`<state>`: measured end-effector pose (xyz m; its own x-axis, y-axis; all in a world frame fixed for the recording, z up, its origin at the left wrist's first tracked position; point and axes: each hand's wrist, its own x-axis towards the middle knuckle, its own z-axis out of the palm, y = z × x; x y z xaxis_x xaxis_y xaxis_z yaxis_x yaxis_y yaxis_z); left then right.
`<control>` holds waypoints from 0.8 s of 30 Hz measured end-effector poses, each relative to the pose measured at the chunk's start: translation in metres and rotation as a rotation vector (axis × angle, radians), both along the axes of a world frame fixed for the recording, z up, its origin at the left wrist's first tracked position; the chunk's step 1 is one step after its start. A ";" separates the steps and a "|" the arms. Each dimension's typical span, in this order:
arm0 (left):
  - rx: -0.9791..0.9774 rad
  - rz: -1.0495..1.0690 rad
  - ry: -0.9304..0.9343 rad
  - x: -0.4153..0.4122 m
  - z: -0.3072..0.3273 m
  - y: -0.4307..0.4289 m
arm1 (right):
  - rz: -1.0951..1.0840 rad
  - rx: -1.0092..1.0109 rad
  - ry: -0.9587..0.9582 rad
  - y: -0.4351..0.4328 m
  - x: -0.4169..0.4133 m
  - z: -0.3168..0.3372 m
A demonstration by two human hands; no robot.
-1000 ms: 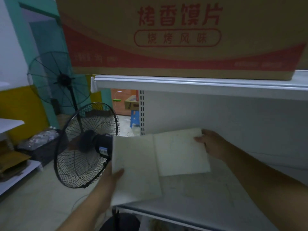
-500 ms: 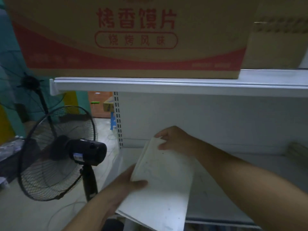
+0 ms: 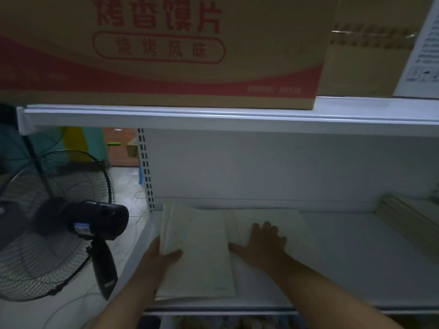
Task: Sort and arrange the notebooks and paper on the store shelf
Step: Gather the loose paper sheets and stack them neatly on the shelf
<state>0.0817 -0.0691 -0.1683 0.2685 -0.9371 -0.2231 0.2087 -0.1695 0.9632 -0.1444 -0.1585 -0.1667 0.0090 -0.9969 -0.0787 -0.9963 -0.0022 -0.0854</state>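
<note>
A stack of off-white paper sheets (image 3: 202,252) lies flat at the left end of the white shelf (image 3: 356,257). My left hand (image 3: 164,255) grips the stack's left edge, thumb on top. To its right another pale sheet (image 3: 273,217) lies on the shelf board. My right hand (image 3: 263,243) rests flat on that sheet with fingers spread, just beside the stack. A pile of pale notebooks or paper (image 3: 408,217) sits at the far right of the same shelf.
The shelf above carries a red-and-tan carton (image 3: 161,51), a plain brown box (image 3: 365,51) and a white box (image 3: 422,55). A black standing fan (image 3: 71,222) is close to the shelf's left end. A perforated upright (image 3: 146,172) marks the shelf's left corner.
The papers, held tilted in the air before, now lie flat on the shelf. My right hand left the top of the sheets and pressed flat on the shelf beside them.
</note>
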 end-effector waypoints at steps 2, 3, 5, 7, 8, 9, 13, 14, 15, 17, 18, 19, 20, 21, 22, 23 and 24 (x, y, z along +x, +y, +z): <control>-0.001 -0.008 -0.026 0.000 -0.001 0.000 | 0.010 0.018 0.031 -0.001 0.003 0.004; 0.009 -0.020 -0.041 0.000 0.000 0.000 | 0.054 0.008 0.059 -0.001 0.002 0.006; 0.039 -0.059 -0.064 0.001 0.001 0.000 | 0.162 -0.064 0.099 0.001 -0.002 0.013; 0.070 -0.111 -0.072 0.004 0.002 -0.001 | 0.235 -0.137 0.111 0.006 -0.005 0.018; 0.086 -0.136 -0.068 0.007 0.003 -0.001 | 0.257 -0.240 0.115 0.011 -0.008 0.018; 0.104 -0.157 -0.065 0.008 0.003 -0.002 | 0.280 -0.324 0.089 0.017 -0.012 0.019; 0.137 -0.205 -0.051 0.011 0.005 -0.005 | 0.490 -0.541 -0.177 0.038 -0.031 -0.003; 0.146 -0.213 -0.049 0.011 0.007 -0.006 | 0.579 -0.524 -0.188 0.049 -0.032 -0.003; 0.159 -0.212 -0.053 0.012 0.007 -0.006 | 0.661 -0.534 -0.175 0.059 -0.030 -0.004; 0.174 -0.196 -0.066 0.012 0.009 -0.007 | 0.858 -0.565 -0.179 0.071 -0.025 -0.013; 0.175 -0.181 -0.080 0.011 0.011 -0.007 | 0.939 -0.564 -0.217 0.075 -0.021 -0.017; 0.174 -0.170 -0.103 0.009 0.012 -0.007 | 0.997 -0.551 -0.253 0.077 -0.018 -0.020; 0.168 -0.167 -0.129 0.006 0.013 -0.005 | 1.033 -0.514 -0.266 0.077 -0.016 -0.023; 0.158 -0.179 -0.157 0.003 0.015 -0.004 | 1.061 -0.486 -0.274 0.078 -0.016 -0.023; 0.149 -0.189 -0.190 0.000 0.017 -0.001 | 1.076 -0.443 -0.271 0.079 -0.016 -0.022; 0.145 -0.188 -0.222 -0.003 0.019 0.002 | 1.056 -0.391 -0.272 0.085 -0.017 -0.011; 0.136 -0.177 -0.236 -0.007 0.021 0.005 | 1.010 -0.307 -0.343 0.090 -0.021 -0.001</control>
<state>0.0748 -0.0637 -0.1468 0.1629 -0.9398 -0.3003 -0.0620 -0.3136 0.9475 -0.1659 -0.0683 -0.1678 0.8026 -0.4953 0.3325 -0.4478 -0.8685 -0.2127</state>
